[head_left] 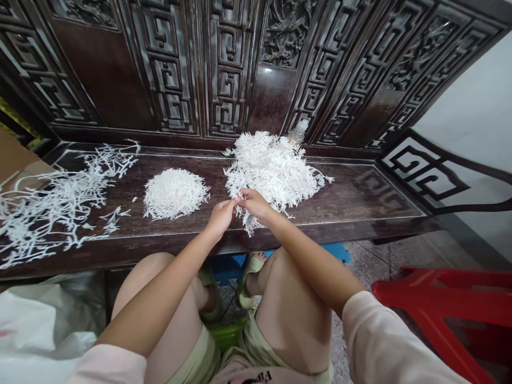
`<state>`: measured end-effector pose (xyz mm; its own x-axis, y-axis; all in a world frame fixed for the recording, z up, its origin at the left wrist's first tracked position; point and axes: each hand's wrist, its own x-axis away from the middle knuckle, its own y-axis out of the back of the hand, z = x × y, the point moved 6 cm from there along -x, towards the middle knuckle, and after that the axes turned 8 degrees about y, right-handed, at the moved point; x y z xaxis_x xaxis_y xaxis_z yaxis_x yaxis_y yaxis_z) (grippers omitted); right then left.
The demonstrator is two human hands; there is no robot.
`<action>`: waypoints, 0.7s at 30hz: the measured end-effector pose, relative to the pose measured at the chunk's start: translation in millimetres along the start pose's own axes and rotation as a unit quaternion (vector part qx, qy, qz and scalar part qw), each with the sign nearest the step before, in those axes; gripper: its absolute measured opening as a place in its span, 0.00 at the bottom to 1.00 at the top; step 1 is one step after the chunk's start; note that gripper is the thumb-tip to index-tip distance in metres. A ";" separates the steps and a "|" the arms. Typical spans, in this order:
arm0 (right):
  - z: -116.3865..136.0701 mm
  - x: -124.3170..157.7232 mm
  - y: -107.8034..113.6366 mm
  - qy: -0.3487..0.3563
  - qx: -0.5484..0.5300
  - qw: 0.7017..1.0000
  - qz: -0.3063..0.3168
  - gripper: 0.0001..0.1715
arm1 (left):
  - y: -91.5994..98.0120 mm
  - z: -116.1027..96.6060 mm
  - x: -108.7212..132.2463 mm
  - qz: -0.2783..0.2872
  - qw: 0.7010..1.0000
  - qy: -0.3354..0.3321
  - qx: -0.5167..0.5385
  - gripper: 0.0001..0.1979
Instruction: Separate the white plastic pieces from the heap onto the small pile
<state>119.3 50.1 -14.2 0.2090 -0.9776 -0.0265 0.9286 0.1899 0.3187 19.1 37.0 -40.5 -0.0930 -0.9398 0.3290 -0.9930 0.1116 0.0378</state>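
Note:
My left hand (pixel 221 215) and my right hand (pixel 253 202) meet at the front of a dark wooden bench (pixel 352 197). Both are closed on a white branched plastic piece (pixel 247 220) that hangs between them at the near edge of a big heap of such white branched pieces (pixel 272 166). To the left lies a smaller round pile of short white bits (pixel 174 193). Farther left, bare white stems (pixel 60 200) are strewn across the bench.
The bench has a carved dark wooden back (pixel 224 69) and an openwork armrest (pixel 428 176) at the right. A clear bottle (pixel 298 132) stands behind the big heap. A red plastic stool (pixel 448 309) is at the lower right, a white bag (pixel 36 325) at the lower left.

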 end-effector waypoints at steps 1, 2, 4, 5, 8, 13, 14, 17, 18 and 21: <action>-0.4 -1.2 0.4 0.010 0.024 0.999 -0.029 0.05 | 1.3 0.1 0.1 -0.021 1.000 -0.008 -0.007 0.16; -0.5 -2.2 0.5 0.020 0.043 0.997 -0.056 0.05 | 2.4 -0.8 0.4 -0.042 0.999 -0.024 -0.013 0.16; -0.1 -3.4 0.0 0.038 0.061 0.992 -0.100 0.04 | 3.2 -5.4 2.0 -0.074 0.994 -0.077 -0.027 0.16; 0.6 -3.4 -0.2 0.047 0.063 0.990 -0.116 0.04 | 2.7 -8.5 3.4 -0.084 0.990 -0.109 -0.036 0.16; 4.5 -1.8 0.9 0.064 0.070 0.984 -0.152 0.04 | 0.3 -15.6 8.7 -0.105 0.977 -0.173 -0.069 0.15; 12.3 1.2 0.0 0.063 0.087 0.982 -0.153 0.05 | 3.5 -27.5 17.5 -0.161 0.946 -0.234 -0.158 0.15; 14.0 1.7 -1.3 0.061 0.087 0.983 -0.152 0.05 | 4.4 -30.6 18.9 -0.172 0.936 -0.251 -0.177 0.15; 17.5 1.9 -3.5 0.046 0.098 0.983 -0.151 0.05 | 6.1 -36.0 23.2 -0.191 0.918 -0.281 -0.205 0.15; 17.3 1.0 -1.8 0.038 0.104 0.982 -0.151 0.05 | 6.3 -36.7 25.8 -0.195 0.916 -0.285 -0.205 0.15; 9.2 -2.1 24.1 0.003 0.107 0.973 -0.205 0.04 | 5.3 -38.4 39.9 -0.192 0.914 -0.307 -0.185 0.15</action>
<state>138.4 55.9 2.2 -0.1627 -0.9664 -0.1992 0.8491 -0.2400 0.4706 12.9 12.5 9.1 0.1212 -0.9239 -0.3629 -0.8792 -0.2696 0.3928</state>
